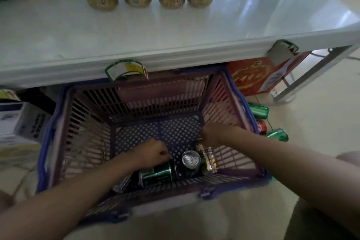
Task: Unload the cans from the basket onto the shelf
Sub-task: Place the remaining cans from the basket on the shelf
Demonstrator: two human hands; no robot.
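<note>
Picking step, judging by pose: both hands reaching into basket (58, 142), no can lifted yet.

Left hand (151, 155) curling, knuckles up, touching green can (157, 174) lying at 6 o'clock; grip unclear.

Silver-top can (191, 160) standing just right.

Right hand (211, 134) at 3 o'clock, fingers hidden, above gold can (208, 160); grip unclear.

Next: closing grip, lifting to shelf (136, 31) at 12 o'clock.
</note>
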